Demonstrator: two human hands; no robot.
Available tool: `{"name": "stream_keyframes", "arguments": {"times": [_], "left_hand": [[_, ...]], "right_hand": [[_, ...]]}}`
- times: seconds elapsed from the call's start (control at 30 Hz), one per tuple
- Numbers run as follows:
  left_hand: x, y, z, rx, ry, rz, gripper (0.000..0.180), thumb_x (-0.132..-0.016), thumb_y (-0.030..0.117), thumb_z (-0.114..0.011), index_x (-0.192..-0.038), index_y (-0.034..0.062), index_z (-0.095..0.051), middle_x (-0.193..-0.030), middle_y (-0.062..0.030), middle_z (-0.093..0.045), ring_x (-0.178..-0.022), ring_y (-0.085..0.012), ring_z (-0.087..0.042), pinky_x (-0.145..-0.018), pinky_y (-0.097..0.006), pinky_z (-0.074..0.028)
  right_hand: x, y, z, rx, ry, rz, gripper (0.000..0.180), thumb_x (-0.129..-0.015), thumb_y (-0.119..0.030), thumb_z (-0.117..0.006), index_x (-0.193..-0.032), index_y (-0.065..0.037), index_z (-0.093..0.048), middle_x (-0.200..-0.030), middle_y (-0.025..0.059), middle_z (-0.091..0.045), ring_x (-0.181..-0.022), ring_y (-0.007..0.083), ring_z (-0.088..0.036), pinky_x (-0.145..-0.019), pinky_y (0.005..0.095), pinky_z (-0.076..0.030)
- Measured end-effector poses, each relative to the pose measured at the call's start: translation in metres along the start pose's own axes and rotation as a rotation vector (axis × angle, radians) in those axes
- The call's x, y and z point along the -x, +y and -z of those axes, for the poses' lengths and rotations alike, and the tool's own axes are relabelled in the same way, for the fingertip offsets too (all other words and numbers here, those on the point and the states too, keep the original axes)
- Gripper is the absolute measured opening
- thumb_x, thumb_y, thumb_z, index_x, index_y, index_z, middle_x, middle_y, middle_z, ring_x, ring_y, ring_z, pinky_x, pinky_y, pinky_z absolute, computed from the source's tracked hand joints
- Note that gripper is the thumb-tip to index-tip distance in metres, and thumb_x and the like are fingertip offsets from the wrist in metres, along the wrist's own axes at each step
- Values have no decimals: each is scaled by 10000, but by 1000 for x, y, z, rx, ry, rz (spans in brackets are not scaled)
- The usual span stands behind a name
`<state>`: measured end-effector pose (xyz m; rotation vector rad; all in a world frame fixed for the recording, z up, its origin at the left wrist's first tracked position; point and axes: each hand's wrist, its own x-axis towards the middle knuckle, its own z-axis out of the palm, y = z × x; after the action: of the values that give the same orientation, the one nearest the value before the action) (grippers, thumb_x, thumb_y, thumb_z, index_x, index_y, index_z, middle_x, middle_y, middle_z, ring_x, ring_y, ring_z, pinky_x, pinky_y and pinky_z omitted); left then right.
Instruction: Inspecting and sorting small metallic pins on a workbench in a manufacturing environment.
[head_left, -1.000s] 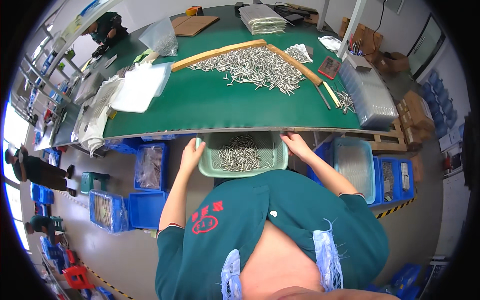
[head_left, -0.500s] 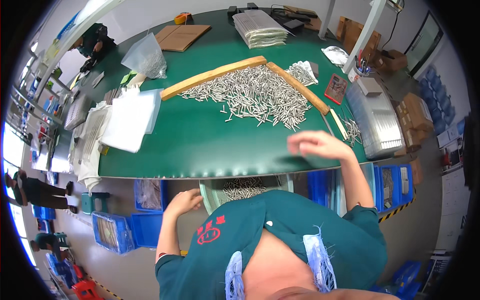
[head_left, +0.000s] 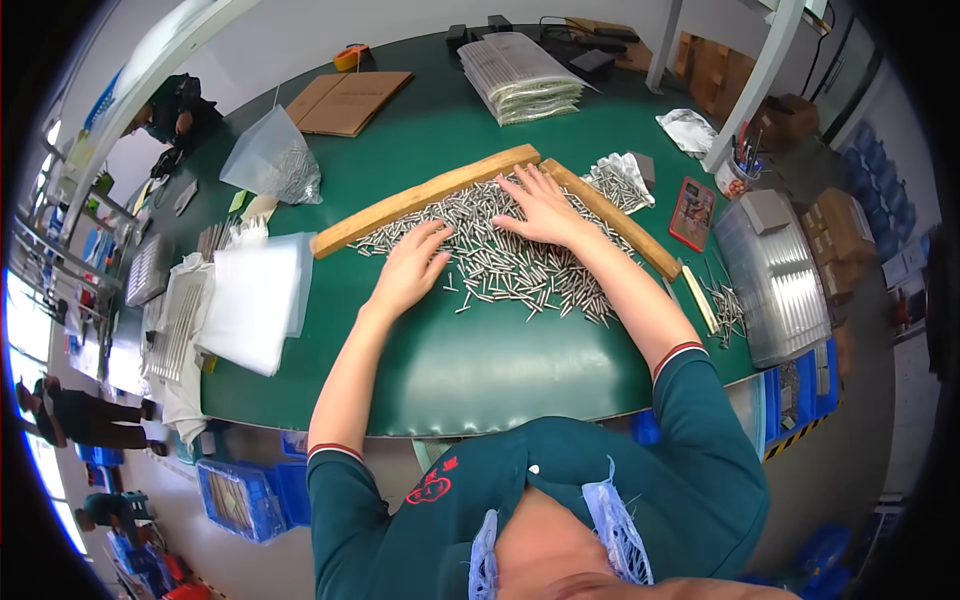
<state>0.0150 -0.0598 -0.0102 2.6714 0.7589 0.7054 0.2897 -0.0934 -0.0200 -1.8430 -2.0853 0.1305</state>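
Note:
A broad heap of small metal pins (head_left: 520, 265) is spread on the green tabletop (head_left: 470, 375). Two wooden bars meet in a corner behind it: a long left bar (head_left: 425, 200) and a right bar (head_left: 615, 220). My right hand (head_left: 543, 208) lies over the upper part of the heap, fingers spread and pointing at that corner. At the heap's left side, my left hand (head_left: 408, 268) rests with its fingers apart and slightly bent, the fingertips at the pins. Neither hand visibly grips anything; some pins are hidden under the palms.
On the left are white sheets (head_left: 255, 310) and a plastic bag of pins (head_left: 290, 165). Rightward stand a red-edged phone (head_left: 692, 213), a cream-handled tool (head_left: 702, 300) and clear plastic trays (head_left: 775, 280). Cardboard (head_left: 350, 102) and stacked bubble-like sleeves (head_left: 520, 80) lie at the back.
Both hands have come forward onto the pins: the left up from below the table's front edge, the right from above the bare front of the tabletop. My body has leaned closer to the table.

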Motion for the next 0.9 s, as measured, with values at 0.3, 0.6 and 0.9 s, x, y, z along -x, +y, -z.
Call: {"name": "stream_keyframes", "arguments": {"times": [0.3,0.6,0.9], "left_hand": [[-79,-21,-75,-178,121,55,359,-908,313,-565,-1221,140,-605,-1257,-134,-553,-1170,-325,-510,-967,-434,-410],[-46,-7,-60,-97,6,75,377,-893,355,-573,-1207,148,-603,-1237,-105,-565,-1160,-295,-508,-969,-438,-401],[-28,7,-23,-82,-103,40,345,-911,307,-566,-1200,123,-612,-1258,-88,-571,-1173,-276,-523,-988,-434,-387]], "right_hand": [[-13,8,-26,77,33,6,700,-849,-649,-475,-1381,-194,-455,-1440,119,-407,-1339,374,-335,-1093,520,-242],[16,-6,-12,-20,-128,133,687,-896,-610,-446,-1389,-132,-425,-1456,113,-386,-1368,361,-294,-1116,488,-217],[20,-6,7,-198,-116,217,546,-934,-517,-454,-1348,-163,-489,-1448,87,-409,-1379,309,-301,-1121,565,-162]]}}
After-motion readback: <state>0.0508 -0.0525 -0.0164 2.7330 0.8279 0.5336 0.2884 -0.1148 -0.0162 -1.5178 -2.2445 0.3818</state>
